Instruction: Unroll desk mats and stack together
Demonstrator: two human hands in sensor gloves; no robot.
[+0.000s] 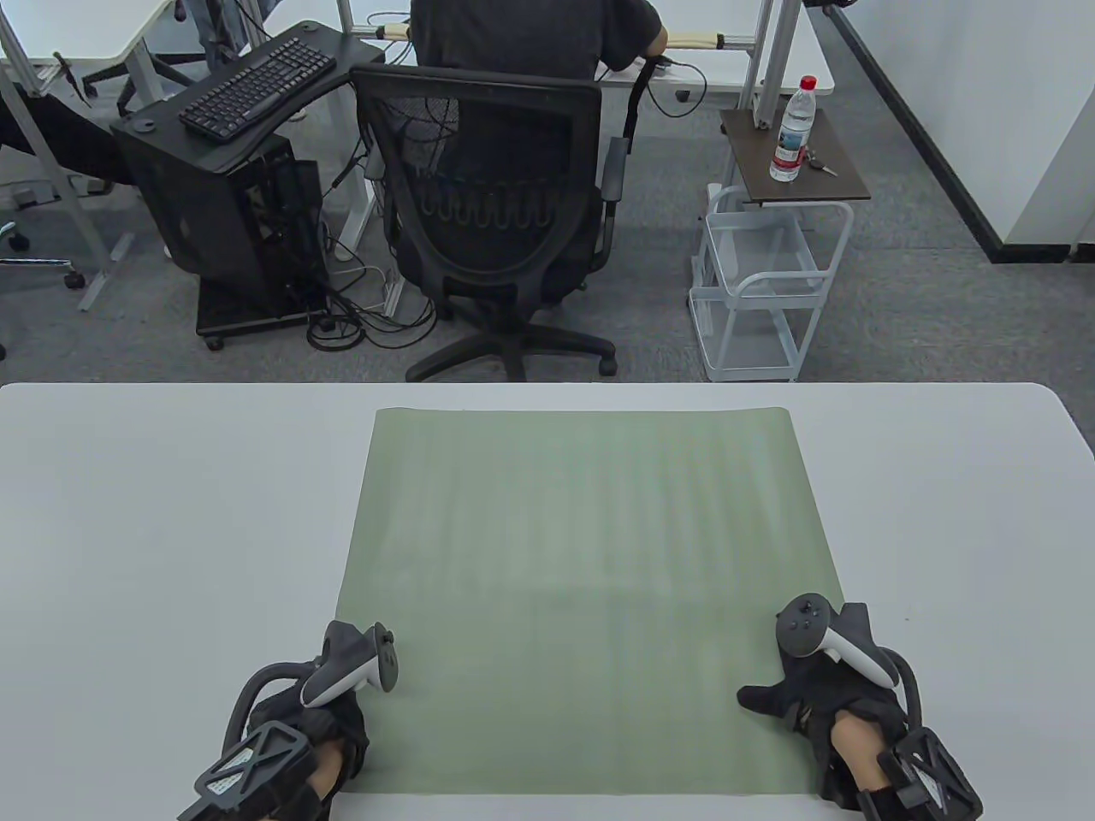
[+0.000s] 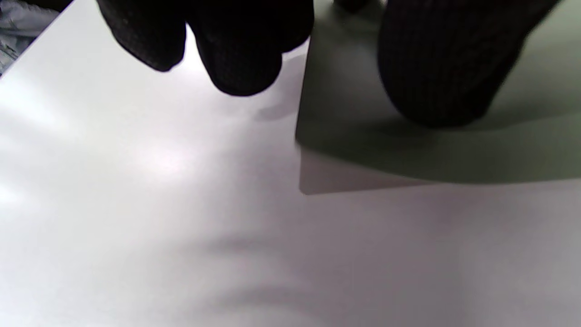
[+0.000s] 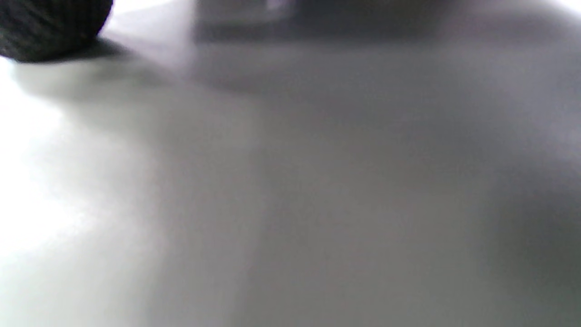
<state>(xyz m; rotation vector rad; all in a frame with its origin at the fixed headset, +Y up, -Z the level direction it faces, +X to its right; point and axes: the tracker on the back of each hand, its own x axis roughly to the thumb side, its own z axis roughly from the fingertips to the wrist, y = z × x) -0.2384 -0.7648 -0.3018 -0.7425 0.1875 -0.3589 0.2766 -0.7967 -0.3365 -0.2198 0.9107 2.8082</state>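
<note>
The left hand [image 1: 329, 727] rests on the near left corner of the green mat [image 1: 582, 590], and the right hand [image 1: 821, 697] rests flat on its near right corner. The mat lies unrolled, smooth and square-cornered, on the white table [image 1: 154, 547].

In the left wrist view, one knit fingertip [image 2: 435, 68] presses the mat's [image 2: 454, 150] corner; the others hang over the shiny table [image 2: 136, 204].

The right wrist view is blurry; one dark fingertip [image 3: 50, 27] perhaps touches the surface.

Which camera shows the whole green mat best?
The table view: the green mat lies unrolled and flat on the table, every edge visible. The left wrist view shows only one corner, slightly lifted. The right wrist view is too blurred to tell.
</note>
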